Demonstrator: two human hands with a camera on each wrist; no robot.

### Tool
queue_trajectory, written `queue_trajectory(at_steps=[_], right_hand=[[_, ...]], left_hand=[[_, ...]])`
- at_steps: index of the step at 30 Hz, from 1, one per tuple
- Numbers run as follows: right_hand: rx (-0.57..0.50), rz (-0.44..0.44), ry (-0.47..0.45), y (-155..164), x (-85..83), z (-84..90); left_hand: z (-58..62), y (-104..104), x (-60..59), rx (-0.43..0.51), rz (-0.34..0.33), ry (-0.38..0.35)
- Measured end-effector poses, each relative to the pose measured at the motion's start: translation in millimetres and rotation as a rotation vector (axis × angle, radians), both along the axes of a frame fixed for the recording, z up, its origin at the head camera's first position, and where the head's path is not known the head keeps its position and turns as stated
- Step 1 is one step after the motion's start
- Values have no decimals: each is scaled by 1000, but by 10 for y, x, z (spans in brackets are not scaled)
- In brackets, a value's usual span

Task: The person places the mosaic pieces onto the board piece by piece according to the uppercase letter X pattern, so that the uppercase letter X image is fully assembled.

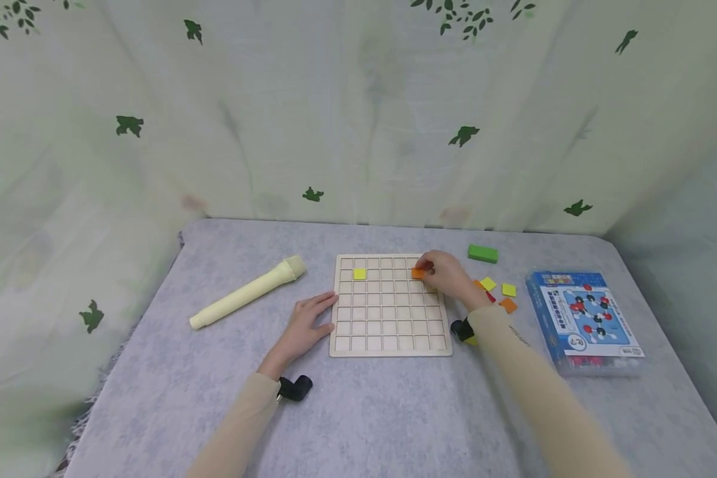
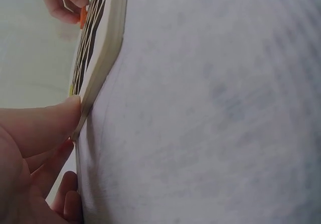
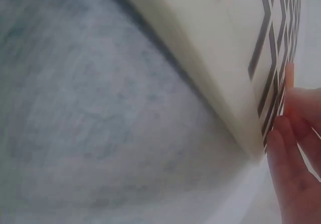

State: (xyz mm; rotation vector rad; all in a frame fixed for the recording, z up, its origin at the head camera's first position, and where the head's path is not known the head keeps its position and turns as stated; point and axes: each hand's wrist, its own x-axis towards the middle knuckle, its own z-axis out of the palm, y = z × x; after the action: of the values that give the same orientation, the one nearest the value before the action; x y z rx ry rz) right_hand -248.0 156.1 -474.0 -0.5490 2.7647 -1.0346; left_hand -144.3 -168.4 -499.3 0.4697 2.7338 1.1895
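An orange tile [image 1: 417,273], pinched in the right hand [image 1: 448,275], sits over a cell near the far right corner of the wooden grid board [image 1: 388,332]. The left hand [image 1: 303,328], fingers extended flat, presses the board's left edge, apparently steadying it. Spare tiles [image 1: 497,292] lie just right of the board.

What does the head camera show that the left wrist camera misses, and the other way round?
Only the head view shows the whole grid board, the yellow tile already in a cell, the loose tiles, the green block, the cream tube and the blue box. Only the left wrist view shows the left hand's thumb against the board's edge close up. Both show the right hand pinching the orange tile at the board, and the grey cloth.
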Motion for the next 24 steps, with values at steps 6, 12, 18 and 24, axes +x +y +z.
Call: queue_trajectory(at_steps=[6,12,18,24], right_hand=[[23,43,32,-43,-55,-57],[-19,-19,-18,14,0,-15],[-122,-134,-88,299,90,74],[-145,-228,-76,743,176,77]], left_hand=[[-11,16,-9,-14,-9,3],[-4,28,-10,-12,0,-16],[-4,20,-9,-7,-3,-21],[-9,-1,-1,3,-3,-7]])
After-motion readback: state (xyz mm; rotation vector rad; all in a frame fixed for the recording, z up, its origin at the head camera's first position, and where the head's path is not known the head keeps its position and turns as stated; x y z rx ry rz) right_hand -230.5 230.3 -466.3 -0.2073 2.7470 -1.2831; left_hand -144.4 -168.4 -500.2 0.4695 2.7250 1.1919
